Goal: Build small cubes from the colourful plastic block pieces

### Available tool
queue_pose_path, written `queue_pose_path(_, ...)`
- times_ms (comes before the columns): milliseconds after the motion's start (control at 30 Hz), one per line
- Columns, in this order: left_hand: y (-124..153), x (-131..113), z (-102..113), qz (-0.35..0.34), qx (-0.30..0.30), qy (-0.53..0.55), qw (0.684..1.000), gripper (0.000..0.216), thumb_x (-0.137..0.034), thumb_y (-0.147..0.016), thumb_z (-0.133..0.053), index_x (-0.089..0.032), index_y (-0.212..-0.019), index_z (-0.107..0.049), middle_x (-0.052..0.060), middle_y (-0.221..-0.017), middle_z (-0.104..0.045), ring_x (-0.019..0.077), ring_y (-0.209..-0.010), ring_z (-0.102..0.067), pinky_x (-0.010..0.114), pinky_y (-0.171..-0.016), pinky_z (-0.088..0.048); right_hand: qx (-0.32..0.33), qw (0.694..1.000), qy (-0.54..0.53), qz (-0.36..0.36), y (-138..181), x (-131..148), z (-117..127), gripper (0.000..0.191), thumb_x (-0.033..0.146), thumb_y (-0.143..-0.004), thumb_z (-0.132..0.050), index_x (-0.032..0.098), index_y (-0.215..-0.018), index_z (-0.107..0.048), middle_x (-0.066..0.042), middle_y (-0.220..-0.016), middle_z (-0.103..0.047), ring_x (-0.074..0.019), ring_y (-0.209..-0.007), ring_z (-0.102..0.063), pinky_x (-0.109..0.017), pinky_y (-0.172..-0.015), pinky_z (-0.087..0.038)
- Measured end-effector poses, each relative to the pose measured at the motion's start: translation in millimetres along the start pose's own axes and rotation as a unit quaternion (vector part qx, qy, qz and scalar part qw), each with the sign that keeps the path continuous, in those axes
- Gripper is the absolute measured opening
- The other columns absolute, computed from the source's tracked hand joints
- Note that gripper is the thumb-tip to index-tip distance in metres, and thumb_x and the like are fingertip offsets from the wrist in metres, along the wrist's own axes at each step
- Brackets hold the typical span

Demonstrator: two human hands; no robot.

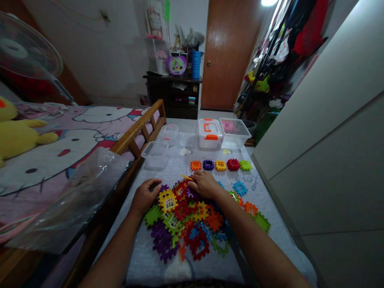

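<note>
A heap of coloured interlocking plastic tiles (192,224) lies on a grey cloth-covered surface (270,240) in front of me. My left hand (146,196) rests at the heap's left edge, fingers curled beside a yellow window tile (168,201). My right hand (204,184) lies on the heap's far side, fingers bent down onto the pieces next to a thin orange strip (186,177). What either hand grips is hidden. Beyond the hands, a row of small cubes stands: orange (196,165), purple (208,164), yellow (220,165), red (233,164), green (245,165).
Clear plastic boxes (156,154) and lids, a white case with orange latches (209,134) and a clear tub (235,134) stand at the far end. A wooden bed rail (141,132) and a plastic bag (75,196) are on the left, a white cabinet (324,140) on the right.
</note>
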State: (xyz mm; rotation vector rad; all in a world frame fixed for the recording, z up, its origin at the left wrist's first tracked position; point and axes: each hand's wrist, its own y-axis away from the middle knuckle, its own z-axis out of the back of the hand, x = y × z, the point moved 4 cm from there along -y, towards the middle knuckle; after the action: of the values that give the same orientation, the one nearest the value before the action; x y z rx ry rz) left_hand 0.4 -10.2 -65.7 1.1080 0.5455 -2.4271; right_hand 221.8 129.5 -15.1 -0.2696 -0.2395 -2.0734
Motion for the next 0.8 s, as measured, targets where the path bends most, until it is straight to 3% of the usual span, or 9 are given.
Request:
queue_pose_path(233, 0.1, -1.1, 0.8, -0.006, -0.006, -0.003, 1.000, 0.036, -0.051, -0.078, -0.060, -0.021, -0.093, -0.073, 0.008, -0.101, -0.075, 0.0260, -0.099, -0.068, 0.040, -0.097, -0.051, -0.019, 0.999, -0.044, -0.008, 16.5, -8.9, -3.0, 0.039, 0.049, -0.101, -0.045, 0.019, -0.106, -0.071, -0.010, -0.113, -0.064, -0.0207, -0.109, -0.055, -0.034, -0.098, -0.038)
queue_pose_path(533, -0.4, 0.6, -0.5, -0.009, -0.007, -0.001, 1.000, 0.037, -0.051, -0.079, -0.059, -0.020, -0.093, -0.072, 0.008, -0.100, -0.075, 0.0256, -0.097, -0.069, 0.039, -0.096, -0.052, -0.068, 0.995, -0.062, -0.026, 18.5, -10.8, 1.2, 0.022, 0.029, -0.098, -0.055, 0.018, -0.098, -0.074, -0.009, -0.104, -0.070, -0.0184, -0.100, -0.060, -0.031, -0.092, -0.040)
queue_pose_path(800, -0.1, 0.2, -0.5, -0.009, -0.005, -0.008, 1.000, 0.036, -0.049, -0.079, -0.059, -0.020, -0.093, -0.073, 0.007, -0.101, -0.075, 0.0249, -0.096, -0.069, 0.039, -0.095, -0.052, -0.119, 0.987, -0.106, 0.014, 20.1, -8.0, 4.2, 0.015, 0.016, -0.091, -0.059, 0.016, -0.092, -0.074, -0.008, -0.099, -0.072, -0.0183, -0.096, -0.062, -0.030, -0.091, -0.042)
